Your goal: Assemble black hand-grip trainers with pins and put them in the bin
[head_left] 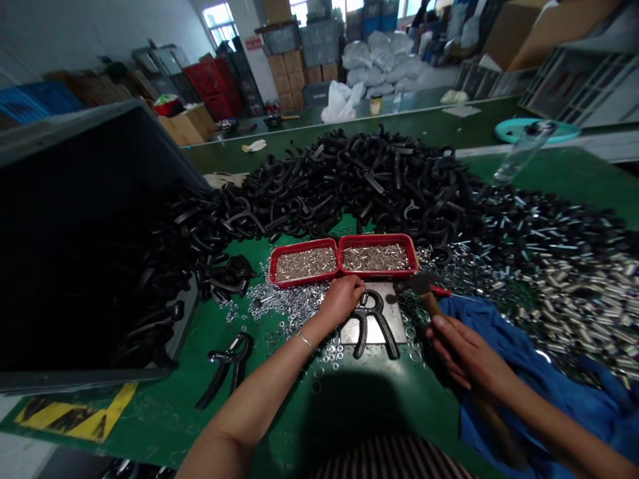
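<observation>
1. Fingers of the left hand [342, 299] are bunching together and pressing down on the top joint of a black hand grip [372, 322]. They are probably pinning it so it does not slide. Whether they are also pinching a small part there, I cannot tell.
2. The right hand [462, 356] is closing around the wooden handle of a hammer [422, 285], whose head is hanging just beside the joint.
3. The hand grip is lying flat on a metal plate [394, 326], legs pointing toward the person. The plate is likely giving a hard backing under it.
4. Twin red trays [339, 256] of small metal pins are sitting just beyond the plate, within easy reach of both hands.
5. Loose washers [279, 303] are lying scattered around the plate and trays.
6. A second hand grip [229, 362] is resting apart on the green table [164, 412], to the left.
7. A blue cloth [504, 319] is lying under the right forearm, perhaps as padding.
8. Farther out, a heap of black handles [359, 179] is spreading across the table. Metal sleeves [574, 279] are piling at the right, and a black crate [74, 233] is standing at the left.
</observation>
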Tool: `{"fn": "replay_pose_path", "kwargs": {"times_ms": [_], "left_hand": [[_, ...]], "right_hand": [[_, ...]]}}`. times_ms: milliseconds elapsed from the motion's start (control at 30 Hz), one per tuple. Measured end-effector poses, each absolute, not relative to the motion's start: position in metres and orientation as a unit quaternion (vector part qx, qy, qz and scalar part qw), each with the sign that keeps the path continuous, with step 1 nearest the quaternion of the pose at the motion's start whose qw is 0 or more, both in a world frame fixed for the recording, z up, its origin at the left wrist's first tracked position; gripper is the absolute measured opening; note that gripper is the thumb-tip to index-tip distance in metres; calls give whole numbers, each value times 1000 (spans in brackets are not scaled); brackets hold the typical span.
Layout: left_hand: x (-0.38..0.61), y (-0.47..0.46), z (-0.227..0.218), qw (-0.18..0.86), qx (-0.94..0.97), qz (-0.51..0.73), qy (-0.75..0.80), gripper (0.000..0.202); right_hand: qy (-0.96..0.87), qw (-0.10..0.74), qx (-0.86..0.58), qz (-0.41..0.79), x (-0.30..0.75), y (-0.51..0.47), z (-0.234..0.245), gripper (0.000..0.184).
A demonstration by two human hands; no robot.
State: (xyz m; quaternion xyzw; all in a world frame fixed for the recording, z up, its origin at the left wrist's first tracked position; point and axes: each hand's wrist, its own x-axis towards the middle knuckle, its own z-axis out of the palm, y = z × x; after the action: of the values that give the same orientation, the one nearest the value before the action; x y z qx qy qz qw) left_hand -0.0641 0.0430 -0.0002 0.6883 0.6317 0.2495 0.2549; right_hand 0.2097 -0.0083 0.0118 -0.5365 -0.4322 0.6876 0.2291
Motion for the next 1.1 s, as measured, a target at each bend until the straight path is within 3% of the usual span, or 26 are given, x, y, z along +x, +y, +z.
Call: {"fn": "replay_pose_path", "kwargs": {"times_ms": [233, 433, 633, 833, 1000, 1100], "left_hand": [[-59, 43, -6, 187, 730, 198, 627, 10], [-57, 36, -16, 17, 839, 128, 529, 16], [-58, 18, -16, 41, 783, 195, 589, 21], [-57, -26, -11, 38, 826, 189, 529, 27], [-57, -33, -24, 29, 834, 174, 523, 30], [-57, -29, -26, 27, 832, 177, 526, 28]], "right_hand": [[-437, 239, -513, 699, 215, -15, 3, 46], [-558, 200, -487, 641, 220, -10, 18, 41], [-718, 133, -496, 470, 218, 14, 39, 38], [-794, 205, -483, 307, 191, 32, 64, 40], [-842, 52, -436, 313, 167, 56, 49, 44], [-838, 78, -440, 313, 163, 63, 44, 45]]}}
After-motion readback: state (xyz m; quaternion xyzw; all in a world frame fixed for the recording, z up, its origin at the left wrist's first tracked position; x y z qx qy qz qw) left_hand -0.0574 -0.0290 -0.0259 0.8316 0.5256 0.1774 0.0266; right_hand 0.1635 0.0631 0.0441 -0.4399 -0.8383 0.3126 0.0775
